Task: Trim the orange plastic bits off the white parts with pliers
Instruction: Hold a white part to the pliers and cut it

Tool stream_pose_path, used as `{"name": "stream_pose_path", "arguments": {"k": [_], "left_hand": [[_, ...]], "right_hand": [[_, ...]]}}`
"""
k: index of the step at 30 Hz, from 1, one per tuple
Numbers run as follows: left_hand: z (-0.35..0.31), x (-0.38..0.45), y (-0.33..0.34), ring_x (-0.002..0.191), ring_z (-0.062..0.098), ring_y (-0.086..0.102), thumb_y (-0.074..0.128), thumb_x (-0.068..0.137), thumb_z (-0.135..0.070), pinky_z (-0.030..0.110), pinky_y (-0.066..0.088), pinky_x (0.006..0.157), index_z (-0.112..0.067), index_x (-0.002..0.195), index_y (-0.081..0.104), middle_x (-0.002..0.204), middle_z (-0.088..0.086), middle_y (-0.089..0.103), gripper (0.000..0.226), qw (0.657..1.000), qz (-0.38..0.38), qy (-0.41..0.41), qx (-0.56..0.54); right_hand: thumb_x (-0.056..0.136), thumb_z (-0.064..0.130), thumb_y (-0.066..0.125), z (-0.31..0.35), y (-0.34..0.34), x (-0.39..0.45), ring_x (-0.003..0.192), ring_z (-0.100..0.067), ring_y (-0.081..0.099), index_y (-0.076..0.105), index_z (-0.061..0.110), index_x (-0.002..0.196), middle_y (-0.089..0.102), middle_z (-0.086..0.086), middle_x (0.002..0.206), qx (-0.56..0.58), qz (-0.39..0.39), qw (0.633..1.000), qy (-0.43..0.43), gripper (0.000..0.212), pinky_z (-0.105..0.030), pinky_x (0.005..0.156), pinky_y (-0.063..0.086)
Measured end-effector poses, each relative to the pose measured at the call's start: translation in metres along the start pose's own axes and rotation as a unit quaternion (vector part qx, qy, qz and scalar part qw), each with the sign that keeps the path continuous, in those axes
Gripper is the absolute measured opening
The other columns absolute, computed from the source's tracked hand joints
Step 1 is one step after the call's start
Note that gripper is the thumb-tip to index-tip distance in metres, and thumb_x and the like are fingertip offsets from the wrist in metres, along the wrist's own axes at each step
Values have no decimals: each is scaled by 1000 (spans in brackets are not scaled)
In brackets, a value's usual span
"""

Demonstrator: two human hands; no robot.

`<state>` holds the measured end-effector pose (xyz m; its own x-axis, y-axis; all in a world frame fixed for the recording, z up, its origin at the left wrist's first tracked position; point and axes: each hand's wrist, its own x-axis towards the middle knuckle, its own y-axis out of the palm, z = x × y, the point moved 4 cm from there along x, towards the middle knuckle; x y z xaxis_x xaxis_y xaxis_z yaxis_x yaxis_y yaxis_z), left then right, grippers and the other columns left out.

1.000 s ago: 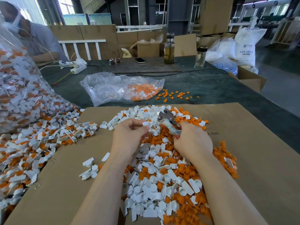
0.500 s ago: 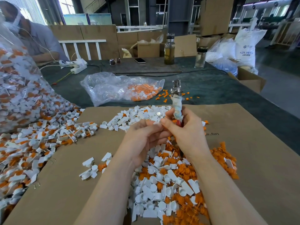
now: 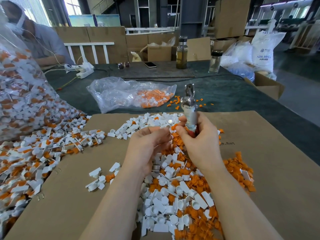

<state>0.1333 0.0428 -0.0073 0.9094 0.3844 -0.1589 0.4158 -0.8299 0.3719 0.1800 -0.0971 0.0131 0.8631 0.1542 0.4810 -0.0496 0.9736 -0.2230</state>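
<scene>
Green table (image 3: pixel 225 94): cardboard sheet (image 3: pixel 277 170), bag (image 3: pixel 124 94), bottles (image 3: pixel 181 54).

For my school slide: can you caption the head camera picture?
Right hand holds pliers upright; left hand pinches a white part.

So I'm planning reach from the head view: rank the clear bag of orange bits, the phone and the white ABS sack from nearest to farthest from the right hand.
From the right hand:
1. Clear bag of orange bits, just beyond, to its left.
2. Phone, farther back, mid-table.
3. White ABS sack, far right, past the table edge.

Two bottles (image 3: pixel 181 52), phone (image 3: pixel 150 64) and sunglasses (image 3: pixel 123 65) sit behind.
</scene>
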Motion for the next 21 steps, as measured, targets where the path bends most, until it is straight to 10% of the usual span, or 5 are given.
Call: {"name": "stream_pose_path", "arguments": {"k": [21], "left_hand": [[-5, -6, 9, 68, 19, 74, 77, 79, 2, 22, 57, 58, -2, 80, 73, 75, 17, 75, 6, 997, -6, 75, 13]], "right_hand": [[82, 18, 75, 7, -3, -4, 81, 0, 62, 59, 26, 95, 64, 15, 81, -49, -72, 994, -66, 22, -10, 69, 47]]}}
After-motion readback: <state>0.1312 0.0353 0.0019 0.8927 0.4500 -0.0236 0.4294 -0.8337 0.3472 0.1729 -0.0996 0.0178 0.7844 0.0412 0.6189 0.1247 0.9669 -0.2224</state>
